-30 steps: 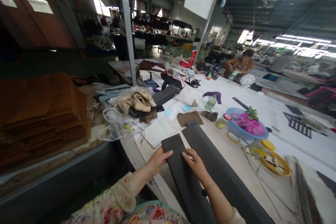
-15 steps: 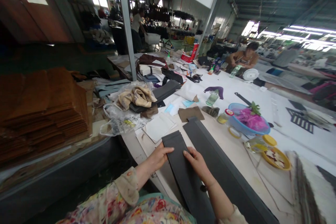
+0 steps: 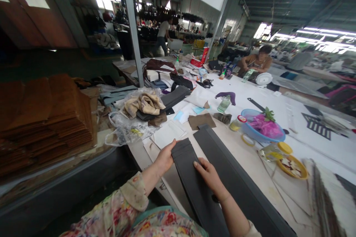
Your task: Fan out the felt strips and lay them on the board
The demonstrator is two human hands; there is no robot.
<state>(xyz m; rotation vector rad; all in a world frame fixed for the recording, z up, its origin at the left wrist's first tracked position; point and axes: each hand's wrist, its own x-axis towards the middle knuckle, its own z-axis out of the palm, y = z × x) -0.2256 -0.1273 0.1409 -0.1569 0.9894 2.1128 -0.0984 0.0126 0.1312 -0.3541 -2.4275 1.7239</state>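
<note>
Writing: dark print on the clear plastic bag (image 3: 130, 133) near the table's left edge is too small to read; any lettering on the red box (image 3: 198, 62) by the far edge is likewise unreadable.
Strips in hand: a bundle of dark grey strips (image 3: 188, 172) is held over the table's near edge, its far end showing lines across it and its near end running out of view.
Change since half a second ago: the left thumb, then laid across the bundle's face, now sits by its far left corner; the walking person (image 3: 163, 33) in the background has moved right.
Left hand (image 3: 166, 156): holds the bundle at its left side near the far end, thumb pointing up, fingers mostly hidden; forearm reaches in from the lower left, floral cuff turned back.
Right hand (image 3: 208, 174): grips the right side a little nearer the body, thumb on top, index finger bent; forearm rises from the near edge.
Beside the bundle: another long dark strip (image 3: 230, 166) lies on the table (image 3: 275, 192) just to the right.
Right part of table: blue basin (image 3: 247, 131), yellow-lidded jar (image 3: 271, 153) and yellow dish (image 3: 305, 177).
</note>
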